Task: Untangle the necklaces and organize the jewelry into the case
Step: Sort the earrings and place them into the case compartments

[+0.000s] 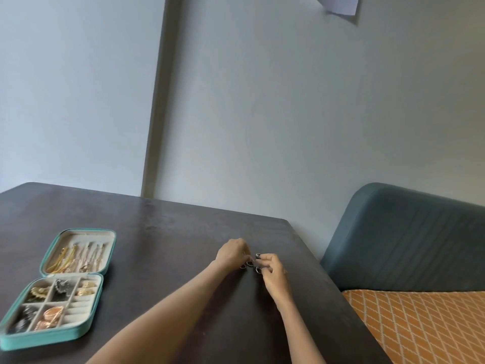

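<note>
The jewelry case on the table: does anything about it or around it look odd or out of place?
Nothing stands out. The case lies open and flat, with chains in its lid. A few rings still lie outside it, between the left hand and right hand.

Two hands, left [231,252] and right [273,271], four small dark rings [249,263] between them, one open teal case [56,286] with six filled compartments, one table [162,232], one blue bench [404,237].

Bare table [162,245] between hands and open case [15,340] at left
</note>
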`<state>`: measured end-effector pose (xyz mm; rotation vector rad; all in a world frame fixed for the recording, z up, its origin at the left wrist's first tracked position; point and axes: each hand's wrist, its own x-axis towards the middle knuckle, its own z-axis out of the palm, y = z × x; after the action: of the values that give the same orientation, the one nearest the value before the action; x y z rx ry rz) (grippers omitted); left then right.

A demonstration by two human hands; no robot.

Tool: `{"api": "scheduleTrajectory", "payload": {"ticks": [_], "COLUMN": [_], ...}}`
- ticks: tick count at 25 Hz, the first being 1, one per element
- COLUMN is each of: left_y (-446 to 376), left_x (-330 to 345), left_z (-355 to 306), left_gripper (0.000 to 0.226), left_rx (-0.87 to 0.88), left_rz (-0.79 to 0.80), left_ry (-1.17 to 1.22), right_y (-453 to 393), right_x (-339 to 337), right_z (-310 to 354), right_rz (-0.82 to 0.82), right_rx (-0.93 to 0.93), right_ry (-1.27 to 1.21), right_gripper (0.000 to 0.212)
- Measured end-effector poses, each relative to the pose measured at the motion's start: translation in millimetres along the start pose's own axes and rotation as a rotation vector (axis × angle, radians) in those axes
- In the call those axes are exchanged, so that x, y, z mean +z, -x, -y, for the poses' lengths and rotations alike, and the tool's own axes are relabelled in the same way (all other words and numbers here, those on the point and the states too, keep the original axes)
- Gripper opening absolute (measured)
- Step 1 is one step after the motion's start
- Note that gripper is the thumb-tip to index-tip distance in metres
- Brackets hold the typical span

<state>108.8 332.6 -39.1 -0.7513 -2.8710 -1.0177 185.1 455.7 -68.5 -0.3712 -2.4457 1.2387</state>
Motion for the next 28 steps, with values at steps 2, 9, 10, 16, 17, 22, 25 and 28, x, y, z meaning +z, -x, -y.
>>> {"api": "scheduleTrajectory", "payload": {"ticks": [2, 9, 10, 16, 17, 22, 25, 28], "left_y": [-1.2, -4.3, -4.9, 19.9, 25.4, 56.1, 85.2, 115.2], "left_x": [3.1, 7.7, 5.4, -38.1, -46.5, -88.5, -118.6, -152.9], "left_z": [-6.2, -15.7, -13.6, 4.7, 7.4, 29.6, 48.7, 75.5], "left_gripper": [0.020, 0.025, 0.026, 0.018, 0.021, 0.021, 0.012, 0.005], "left_rx": [-0.031, -0.071, -0.065, 0.127, 0.118, 0.096, 0.076, 0.058], "left_rz": [0.008, -0.061, -0.074, 0.164, 0.184, 0.238, 0.284, 0.257], "left_ry": [-0.071, 0.145, 0.257, 0.629, 0.641, 0.627, 0.597, 0.460], "right_y": [1.4, 6.5, 9.6, 24.4, 24.7, 38.9, 55.2, 76.1], "right_x": [2.1, -0.9, -1.7, 5.1, 6.8, 21.4, 39.8, 74.9], "right_z": [1.4, 3.8, 7.0, 32.1, 39.5, 73.7, 98.1, 126.5], "right_rz": [0.025, -0.103, -0.150, -0.136, -0.132, -0.084, -0.074, -0.051], "right_rx": [-0.013, -0.089, -0.120, -0.197, -0.199, -0.239, -0.274, -0.299], "right_ry": [0.028, -0.068, -0.119, -0.279, -0.294, -0.272, -0.249, -0.194], "right_gripper": [0.033, 0.041, 0.040, 0.028, 0.026, 0.018, 0.012, 0.012]}}
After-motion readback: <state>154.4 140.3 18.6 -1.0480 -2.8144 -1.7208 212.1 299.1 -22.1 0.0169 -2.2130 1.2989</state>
